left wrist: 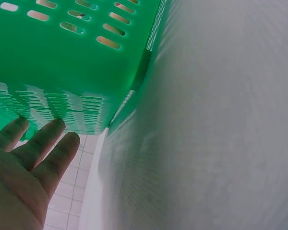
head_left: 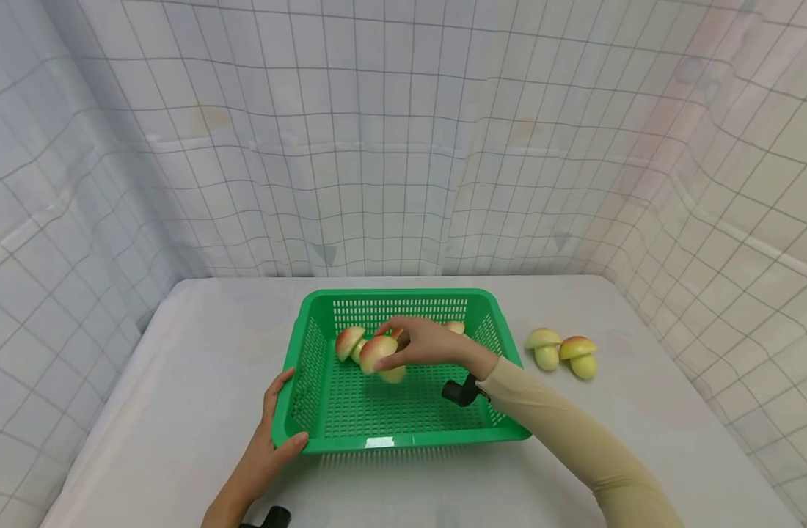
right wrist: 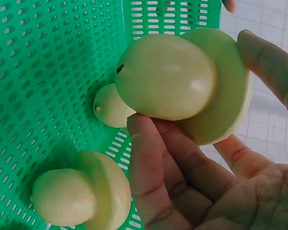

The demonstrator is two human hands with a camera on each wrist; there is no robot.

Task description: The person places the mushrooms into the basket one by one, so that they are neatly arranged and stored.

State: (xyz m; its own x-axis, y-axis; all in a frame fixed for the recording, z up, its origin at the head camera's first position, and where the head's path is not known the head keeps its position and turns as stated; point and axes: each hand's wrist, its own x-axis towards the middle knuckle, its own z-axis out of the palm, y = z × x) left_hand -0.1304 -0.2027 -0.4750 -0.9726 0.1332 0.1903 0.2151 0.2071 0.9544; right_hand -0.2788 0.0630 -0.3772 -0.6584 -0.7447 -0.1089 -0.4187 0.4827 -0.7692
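My right hand (head_left: 420,343) grips a toy mushroom (head_left: 377,353) over the green basket (head_left: 403,444); it has a red-yellow cap and a pale stem. In the right wrist view, thumb and fingers hold that mushroom by its cap, its rounded stem facing the camera. Other mushrooms lie in the basket: one (head_left: 348,342) at the left, another (head_left: 454,327) toward the back right, partly behind the hand. My left hand (head_left: 266,447) rests at the basket's front left corner, thumb at the front rim. Its fingers (left wrist: 53,163) are extended along the outer side wall.
Two more toy mushrooms (head_left: 544,347) (head_left: 579,356) lie side by side on the white table (head_left: 199,381), right of the basket. Grid-patterned white curtains (head_left: 403,161) close off the back and both sides. Wrist-worn black cameras sit on both arms.
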